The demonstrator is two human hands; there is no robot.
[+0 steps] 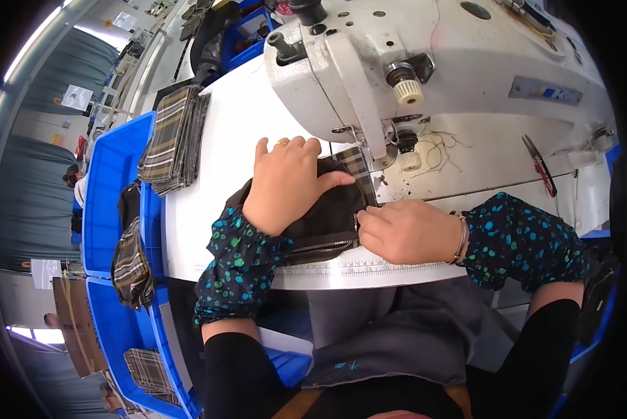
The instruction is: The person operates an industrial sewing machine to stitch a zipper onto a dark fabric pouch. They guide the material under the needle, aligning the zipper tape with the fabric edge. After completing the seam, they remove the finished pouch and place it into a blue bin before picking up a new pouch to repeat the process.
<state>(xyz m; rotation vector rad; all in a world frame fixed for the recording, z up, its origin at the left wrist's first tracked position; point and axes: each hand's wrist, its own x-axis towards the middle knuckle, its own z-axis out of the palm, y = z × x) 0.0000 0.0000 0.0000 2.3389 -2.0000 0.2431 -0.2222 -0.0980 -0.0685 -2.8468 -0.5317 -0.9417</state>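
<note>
My left hand rests on a dark fabric piece under the sewing machine, thumb stretched toward its plaid edge, fingers apart. My right hand is closed on the fabric's right edge, where a metal zipper runs; another zipper lies along the lower edge. The presser foot and needle area of the white sewing machine sits just above the plaid strip, partly hidden.
Plaid stacks lie at left, beside blue bins with plaid pieces hanging over one. Scissors and loose threads lie right. A ruler strip edges the table. Another person is at far left.
</note>
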